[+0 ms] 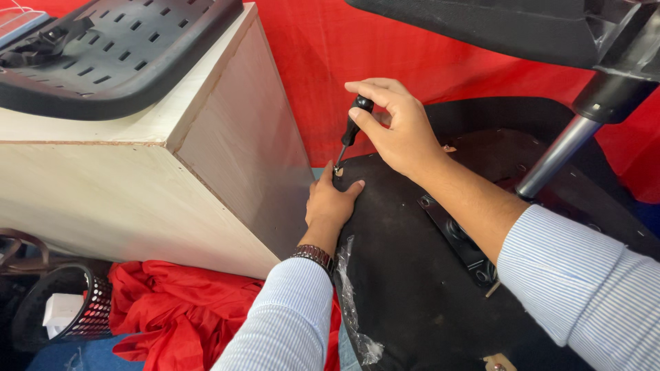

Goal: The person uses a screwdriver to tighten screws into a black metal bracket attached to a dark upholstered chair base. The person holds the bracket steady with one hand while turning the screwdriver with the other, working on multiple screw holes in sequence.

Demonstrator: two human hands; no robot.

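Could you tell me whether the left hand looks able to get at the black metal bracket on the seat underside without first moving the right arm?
Probably not directly. The right forearm lies across the bracket, covering part of it, while the left hand rests at the seat underside's edge beside the screwdriver tip. It would have to reach under that arm.

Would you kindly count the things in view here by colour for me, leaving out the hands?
Black: 5 – screwdriver, seat underside, perforated plastic panel, mesh basket, metal bracket
Red: 2 – backdrop, cloth on the floor
Pale wood: 1 – box
Silver: 1 – chair column
Total: 9
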